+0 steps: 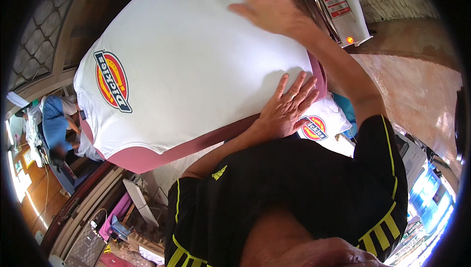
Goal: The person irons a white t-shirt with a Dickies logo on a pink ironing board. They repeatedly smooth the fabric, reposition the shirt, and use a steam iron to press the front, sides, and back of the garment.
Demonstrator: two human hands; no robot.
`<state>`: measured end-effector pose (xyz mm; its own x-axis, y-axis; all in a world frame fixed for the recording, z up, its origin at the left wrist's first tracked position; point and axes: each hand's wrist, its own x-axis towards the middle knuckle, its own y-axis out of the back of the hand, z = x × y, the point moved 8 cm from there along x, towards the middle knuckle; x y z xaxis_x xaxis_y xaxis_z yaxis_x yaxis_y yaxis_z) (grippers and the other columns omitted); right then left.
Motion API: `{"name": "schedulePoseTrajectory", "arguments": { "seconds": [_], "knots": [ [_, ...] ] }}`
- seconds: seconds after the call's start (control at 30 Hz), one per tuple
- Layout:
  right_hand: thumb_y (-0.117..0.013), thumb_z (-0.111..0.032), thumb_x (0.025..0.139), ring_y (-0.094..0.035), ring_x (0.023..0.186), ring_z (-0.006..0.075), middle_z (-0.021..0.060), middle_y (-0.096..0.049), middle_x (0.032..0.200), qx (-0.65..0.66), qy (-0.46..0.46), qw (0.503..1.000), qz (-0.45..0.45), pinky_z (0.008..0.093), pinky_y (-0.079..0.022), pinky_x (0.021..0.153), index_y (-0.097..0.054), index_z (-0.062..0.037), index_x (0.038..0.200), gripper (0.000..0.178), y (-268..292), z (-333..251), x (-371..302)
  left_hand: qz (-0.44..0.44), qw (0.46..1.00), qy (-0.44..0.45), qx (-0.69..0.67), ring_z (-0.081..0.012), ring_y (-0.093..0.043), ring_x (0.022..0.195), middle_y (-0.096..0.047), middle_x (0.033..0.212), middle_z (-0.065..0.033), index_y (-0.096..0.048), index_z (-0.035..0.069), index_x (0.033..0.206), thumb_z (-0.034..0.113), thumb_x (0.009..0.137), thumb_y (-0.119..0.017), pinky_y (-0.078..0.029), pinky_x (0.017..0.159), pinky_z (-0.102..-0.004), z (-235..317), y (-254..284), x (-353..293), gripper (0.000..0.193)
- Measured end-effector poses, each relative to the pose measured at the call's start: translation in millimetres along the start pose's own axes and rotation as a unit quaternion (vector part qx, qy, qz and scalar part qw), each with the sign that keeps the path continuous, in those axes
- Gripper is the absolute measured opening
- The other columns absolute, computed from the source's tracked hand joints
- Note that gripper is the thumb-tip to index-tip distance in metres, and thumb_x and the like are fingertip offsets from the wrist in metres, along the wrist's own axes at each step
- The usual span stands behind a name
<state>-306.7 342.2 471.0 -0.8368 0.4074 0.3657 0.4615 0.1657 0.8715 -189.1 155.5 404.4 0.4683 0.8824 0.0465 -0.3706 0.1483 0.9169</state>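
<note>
A white T-shirt (181, 56) with a red, yellow and dark-blue printed emblem (113, 81) lies spread over a board with a dusty-red cover (142, 157). My left hand (288, 104) rests flat on the shirt near the board's right end, fingers spread and a ring on one of them. Farther away, my right hand (265, 3) reaches across the far right part of the cloth, fingers stretched out and a little blurred. Neither hand holds anything. Beside my right forearm stands a white iron (341, 9) with a red label and a glowing orange light.
Below the board's right end lies another white shirt (321, 122) with a similar emblem. At the far left a person in blue (58, 116) bends over. Long rolls (81, 208) and a white box-like piece (141, 202) stand at the lower left. A pinkish wall (414, 88) rises on the right.
</note>
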Motion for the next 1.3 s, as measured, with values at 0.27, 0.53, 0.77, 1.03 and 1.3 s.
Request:
{"name": "schedulePoseTrajectory", "arguments": {
  "seconds": [0.27, 0.53, 0.77, 1.03, 1.3],
  "knots": [
    [-0.052, -0.048, 0.097, -0.035, 0.142, 0.0338, 0.0197, -0.043, 0.150, -0.168, -0.095, 0.981, -0.038, 0.0428, -0.024, 0.120, -0.043, -0.0009, 0.145, 0.068, -27.1, 97.3, 40.3, 0.038, 0.993, -0.015, -0.114, -0.0363, -0.014, 0.151, -0.022, 0.163, -0.0147, -0.035, 0.011, 0.153, 0.054, 0.087, -0.061, -0.009, 0.118, -0.0609, -2.2, 11.0, -2.8, 0.083],
    [-0.068, -0.032, 0.092, -0.062, 0.103, 0.0394, 0.0273, -0.062, 0.112, -0.247, -0.097, 0.945, 0.193, 0.0473, -0.050, 0.089, -0.054, 0.0005, 0.126, 0.049, 138.9, 86.7, -77.0, 0.194, 0.976, 0.065, -0.075, -0.0349, -0.029, 0.146, -0.036, 0.155, -0.0128, -0.050, 0.011, 0.140, 0.034, 0.084, -0.071, -0.024, 0.114, -0.0590, -44.5, 58.1, -17.7, 0.064],
    [-0.067, -0.039, 0.093, -0.056, 0.050, 0.0219, 0.0097, -0.059, 0.062, 0.165, -0.393, 0.904, 0.018, 0.0361, -0.048, 0.050, -0.061, 0.0024, 0.101, 0.043, 116.1, 162.3, -110.3, 0.055, 0.996, -0.040, -0.052, -0.0347, -0.012, 0.152, -0.019, 0.163, -0.0121, -0.044, 0.017, 0.148, 0.051, 0.089, -0.063, -0.010, 0.119, -0.0605, -17.4, 23.5, -1.0, 0.071],
    [-0.064, -0.037, 0.095, -0.064, 0.061, 0.0226, 0.0158, -0.066, 0.072, 0.019, -0.321, 0.946, 0.032, 0.0373, -0.052, 0.059, -0.062, 0.0004, 0.106, 0.039, 168.2, 59.4, -84.4, 0.107, 0.986, -0.080, -0.102, -0.0269, -0.044, 0.137, -0.053, 0.140, -0.0067, -0.051, 0.008, 0.139, 0.032, 0.090, -0.065, -0.028, 0.113, -0.0508, -22.2, 29.1, -27.6, 0.056],
    [-0.065, -0.028, 0.095, -0.069, 0.079, 0.0404, 0.0251, -0.068, 0.085, -0.050, -0.242, 0.968, 0.039, 0.0449, -0.055, 0.069, -0.058, 0.0000, 0.119, 0.038, 95.1, -4.4, -57.1, 0.022, 0.990, -0.138, -0.020, -0.0321, -0.025, 0.148, -0.031, 0.158, -0.0151, -0.040, 0.000, 0.147, 0.034, 0.097, -0.053, -0.019, 0.120, -0.0469, -9.1, 15.4, -41.3, 0.062]
  ]
}}
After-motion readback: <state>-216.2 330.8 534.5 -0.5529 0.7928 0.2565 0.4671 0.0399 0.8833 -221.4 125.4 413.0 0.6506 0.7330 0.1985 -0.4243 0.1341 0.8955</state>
